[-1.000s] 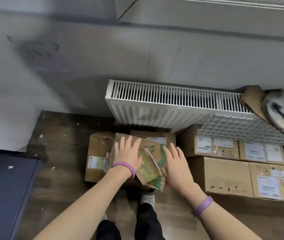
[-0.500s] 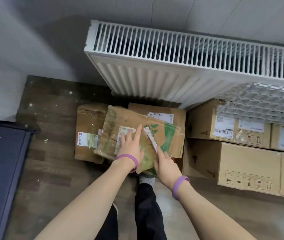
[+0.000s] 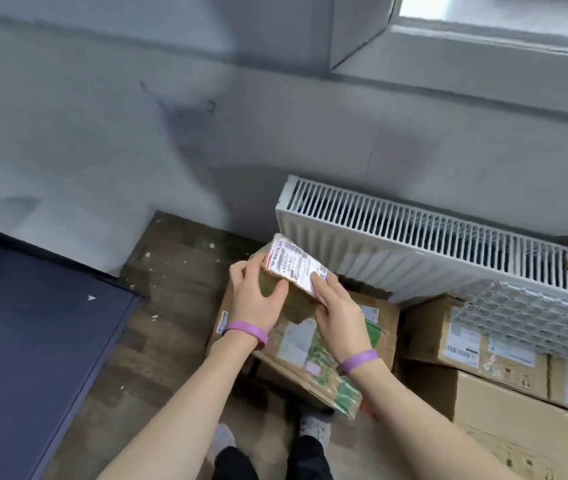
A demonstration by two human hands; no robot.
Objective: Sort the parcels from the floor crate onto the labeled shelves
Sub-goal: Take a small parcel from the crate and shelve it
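A small brown parcel (image 3: 293, 263) with a white printed label is held up in front of me, tilted, by both hands. My left hand (image 3: 256, 296) grips its left lower edge. My right hand (image 3: 338, 308) grips its right lower corner, thumb on the label. Below them lies a flat brown and green cardboard parcel (image 3: 313, 351) on top of a brown box (image 3: 381, 318) on the floor. Both wrists wear purple bands.
A white radiator (image 3: 414, 251) stands against the wall behind the parcels. Stacked cardboard boxes (image 3: 504, 403) with labels fill the right side, with honeycomb packing sheet (image 3: 532, 317) over them. A dark blue surface (image 3: 26, 341) sits at the left. My feet (image 3: 313, 427) stand on the wooden floor.
My hands were flat on the green and brown parcel; now they have lifted a small labelled parcel off the pile. The camera has tilted up and turned left.
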